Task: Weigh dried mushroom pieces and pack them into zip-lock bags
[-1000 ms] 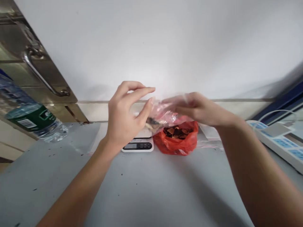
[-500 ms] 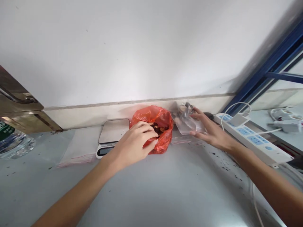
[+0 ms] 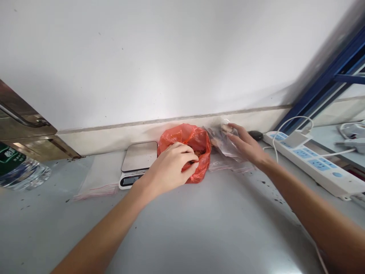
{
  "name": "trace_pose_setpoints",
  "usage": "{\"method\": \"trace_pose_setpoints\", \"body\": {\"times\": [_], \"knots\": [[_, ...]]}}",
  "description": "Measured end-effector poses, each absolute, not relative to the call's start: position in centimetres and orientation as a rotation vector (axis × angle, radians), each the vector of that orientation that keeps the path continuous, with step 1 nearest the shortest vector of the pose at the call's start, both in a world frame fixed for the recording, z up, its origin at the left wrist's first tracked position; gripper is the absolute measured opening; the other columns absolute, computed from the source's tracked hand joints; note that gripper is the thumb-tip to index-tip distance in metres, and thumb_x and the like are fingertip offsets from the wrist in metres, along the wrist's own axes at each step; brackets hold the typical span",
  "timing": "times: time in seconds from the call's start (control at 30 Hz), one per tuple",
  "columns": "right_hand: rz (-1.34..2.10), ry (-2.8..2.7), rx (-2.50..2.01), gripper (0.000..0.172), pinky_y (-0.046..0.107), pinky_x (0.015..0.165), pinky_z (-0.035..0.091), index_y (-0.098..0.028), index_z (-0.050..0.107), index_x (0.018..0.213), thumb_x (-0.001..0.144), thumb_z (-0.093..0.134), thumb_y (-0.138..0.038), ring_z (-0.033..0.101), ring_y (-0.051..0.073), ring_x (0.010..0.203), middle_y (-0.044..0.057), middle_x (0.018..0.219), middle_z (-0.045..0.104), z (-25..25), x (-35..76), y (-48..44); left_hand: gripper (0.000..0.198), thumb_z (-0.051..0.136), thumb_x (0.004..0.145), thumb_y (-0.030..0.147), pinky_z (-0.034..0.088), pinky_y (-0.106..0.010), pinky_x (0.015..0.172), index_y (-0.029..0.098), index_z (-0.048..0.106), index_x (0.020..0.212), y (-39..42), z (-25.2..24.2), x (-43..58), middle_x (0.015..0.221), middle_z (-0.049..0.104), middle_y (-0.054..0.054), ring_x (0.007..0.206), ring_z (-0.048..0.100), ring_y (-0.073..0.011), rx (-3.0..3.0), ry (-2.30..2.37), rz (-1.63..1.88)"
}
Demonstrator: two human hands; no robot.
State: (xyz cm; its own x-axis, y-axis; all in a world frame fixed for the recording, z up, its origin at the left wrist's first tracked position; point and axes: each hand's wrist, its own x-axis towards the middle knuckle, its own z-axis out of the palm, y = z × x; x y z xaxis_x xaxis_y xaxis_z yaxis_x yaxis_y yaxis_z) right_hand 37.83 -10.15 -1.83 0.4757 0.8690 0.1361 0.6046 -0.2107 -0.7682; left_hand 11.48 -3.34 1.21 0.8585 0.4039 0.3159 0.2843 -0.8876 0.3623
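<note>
At the mouth of a red plastic bag is my left hand, its fingers curled and thumb close to the fingertips. Dark brown and orange dried pieces show inside the bag. Whatever lies between the fingertips is too hidden to name. To the right, my right hand rests with fingers stretched over a clear zip bag that holds pale and dark pieces. Its fingers touch the plastic and are apart.
Left of the red bag sit a digital scale and flat zip bags. A water bottle is at far left. At right lie a power strip with cables and a black rounded object. A wall rises behind.
My left hand has drawn its fingers closer together at the red bag. My right hand has moved further onto the clear zip bag. The view has shifted slightly.
</note>
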Motion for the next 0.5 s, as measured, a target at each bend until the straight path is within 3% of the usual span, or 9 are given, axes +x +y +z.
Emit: {"method": "trace_pose_setpoints", "body": {"times": [0.13, 0.3, 0.4, 0.5], "knots": [[0.3, -1.278, -1.892, 0.066, 0.054, 0.103, 0.053, -0.027, 0.055, 0.145, 0.089, 0.06, -0.062, 0.061, 0.042, 0.133, 0.015, 0.151, 0.061, 0.2, 37.7, -10.5, 0.026, 0.055, 0.101, 0.019, 0.058, -0.039, 0.09, 0.021, 0.08, 0.095, -2.7, 1.5, 10.8, 0.105, 0.079, -0.008, 0.102, 0.069, -0.0247, 2.751, 0.525, 0.547], [-0.034, -1.455, -1.731, 0.033, 0.047, 0.088, 0.057, -0.023, 0.073, 0.112, 0.089, 0.06, -0.045, 0.067, 0.039, 0.119, 0.015, 0.128, 0.074, 2.9, 34.3, -10.3, 0.026, 0.055, 0.1, 0.023, 0.056, -0.04, 0.086, 0.022, 0.081, 0.095, -1.3, 2.2, 9.3, 0.087, 0.074, -0.007, 0.101, 0.062, -0.0273, 2.815, 0.656, 0.586], [0.155, -1.682, -1.639, 0.023, 0.039, 0.077, 0.056, -0.023, 0.075, 0.096, 0.09, 0.057, -0.035, 0.073, 0.029, 0.093, 0.009, 0.101, 0.08, 4.2, 31.5, -9.4, 0.02, 0.067, 0.094, 0.034, 0.055, -0.045, 0.089, 0.02, 0.081, 0.097, -0.7, 2.3, 8.3, 0.092, 0.067, -0.009, 0.102, 0.057, -0.0305, 2.865, 0.882, 0.632], [0.455, -2.064, -1.637, 0.023, 0.034, 0.07, 0.053, -0.023, 0.077, 0.086, 0.09, 0.054, -0.026, 0.07, 0.022, 0.076, 0.004, 0.085, 0.079, 4.3, 29.6, -7.3, 0.035, 0.077, 0.083, 0.044, 0.053, -0.052, 0.098, 0.02, 0.078, 0.109, -0.6, 1.8, 7.5, 0.112, 0.061, -0.012, 0.111, 0.052, -0.0347, 2.825, 1.064, 0.644]]}}
